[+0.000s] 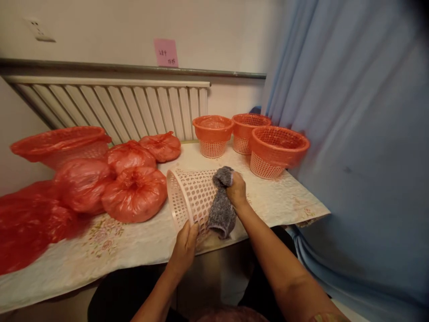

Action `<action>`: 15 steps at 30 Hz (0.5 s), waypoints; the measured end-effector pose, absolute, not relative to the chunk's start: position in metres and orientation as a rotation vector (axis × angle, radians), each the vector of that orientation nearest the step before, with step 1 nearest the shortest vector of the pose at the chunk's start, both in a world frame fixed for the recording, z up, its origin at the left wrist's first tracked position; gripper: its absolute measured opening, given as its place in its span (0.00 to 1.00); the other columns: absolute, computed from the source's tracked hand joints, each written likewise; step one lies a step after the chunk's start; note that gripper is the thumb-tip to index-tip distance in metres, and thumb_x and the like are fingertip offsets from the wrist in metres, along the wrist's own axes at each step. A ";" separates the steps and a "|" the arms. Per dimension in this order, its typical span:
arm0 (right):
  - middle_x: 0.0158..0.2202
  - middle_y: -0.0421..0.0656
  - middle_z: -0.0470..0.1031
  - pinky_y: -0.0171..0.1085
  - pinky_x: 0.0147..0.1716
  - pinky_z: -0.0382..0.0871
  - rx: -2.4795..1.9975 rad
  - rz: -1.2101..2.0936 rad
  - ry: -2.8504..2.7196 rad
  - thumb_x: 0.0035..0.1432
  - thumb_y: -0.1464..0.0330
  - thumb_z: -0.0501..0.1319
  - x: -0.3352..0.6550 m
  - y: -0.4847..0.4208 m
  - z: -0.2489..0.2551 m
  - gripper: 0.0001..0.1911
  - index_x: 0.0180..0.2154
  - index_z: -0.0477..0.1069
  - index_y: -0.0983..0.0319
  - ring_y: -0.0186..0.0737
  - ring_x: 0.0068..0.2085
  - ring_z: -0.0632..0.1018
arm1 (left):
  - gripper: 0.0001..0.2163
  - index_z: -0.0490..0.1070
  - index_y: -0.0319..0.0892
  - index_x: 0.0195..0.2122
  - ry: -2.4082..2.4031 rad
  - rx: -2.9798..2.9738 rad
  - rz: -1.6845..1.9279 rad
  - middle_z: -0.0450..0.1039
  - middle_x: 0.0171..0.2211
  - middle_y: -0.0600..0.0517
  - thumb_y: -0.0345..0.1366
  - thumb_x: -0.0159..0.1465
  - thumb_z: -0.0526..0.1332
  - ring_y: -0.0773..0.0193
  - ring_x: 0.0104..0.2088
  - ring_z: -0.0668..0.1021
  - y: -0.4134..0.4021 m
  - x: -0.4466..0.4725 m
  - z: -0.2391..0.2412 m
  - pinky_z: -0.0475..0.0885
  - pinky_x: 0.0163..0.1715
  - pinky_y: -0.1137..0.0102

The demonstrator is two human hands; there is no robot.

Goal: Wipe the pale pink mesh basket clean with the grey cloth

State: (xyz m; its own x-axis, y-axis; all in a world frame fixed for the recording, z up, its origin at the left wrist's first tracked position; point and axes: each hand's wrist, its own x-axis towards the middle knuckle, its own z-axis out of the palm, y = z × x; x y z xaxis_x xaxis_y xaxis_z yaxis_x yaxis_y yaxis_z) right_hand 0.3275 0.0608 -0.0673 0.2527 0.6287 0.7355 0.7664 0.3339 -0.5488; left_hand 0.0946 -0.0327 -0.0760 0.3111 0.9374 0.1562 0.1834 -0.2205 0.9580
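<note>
A pale pink perforated plastic basket [201, 190] lies tipped on its side at the table's front, its mouth facing left. My left hand [185, 243] grips its rim from below, thumb on the outside. Bunched in my right hand [237, 190] is a grey cloth [223, 208] with a light edge, which lies against the basket's wall near its base. The fingers of my right hand are partly hidden behind the cloth.
Knotted red plastic bags [134, 194] crowd the left side, beside a large red-lined basket [63, 145]. Three more lined baskets [212, 134] stand at the back right. A blue curtain [351, 156] hangs along the right; a radiator [117, 107] is behind the patterned tablecloth [140, 246].
</note>
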 end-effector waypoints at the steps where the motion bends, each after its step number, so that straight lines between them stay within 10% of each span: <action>1: 0.36 0.47 0.73 0.41 0.45 0.65 -1.377 -0.165 -1.397 0.57 0.74 0.52 0.337 0.059 -0.070 0.11 0.36 0.73 0.63 0.44 0.42 0.71 | 0.21 0.69 0.39 0.50 1.040 1.633 1.018 0.75 0.47 0.45 0.47 0.67 0.49 0.53 0.50 0.73 -0.032 0.093 -0.078 0.66 0.53 0.61; 15: 0.43 0.48 0.71 0.45 0.49 0.68 -0.979 0.098 -1.473 0.52 0.67 0.60 0.171 -0.032 -0.062 0.19 0.47 0.70 0.60 0.47 0.46 0.72 | 0.11 0.76 0.44 0.33 1.181 1.629 1.208 0.78 0.34 0.45 0.43 0.58 0.57 0.49 0.44 0.76 -0.014 0.069 -0.119 0.68 0.52 0.55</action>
State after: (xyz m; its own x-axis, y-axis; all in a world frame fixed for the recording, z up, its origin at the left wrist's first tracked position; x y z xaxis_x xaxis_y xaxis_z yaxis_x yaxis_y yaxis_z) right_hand 0.1711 -0.0322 -0.0624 0.1669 0.6053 0.7783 0.4970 0.6301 -0.5966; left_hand 0.0689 -0.0143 -0.1193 0.1184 0.9614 0.2485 0.2267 -0.2699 0.9358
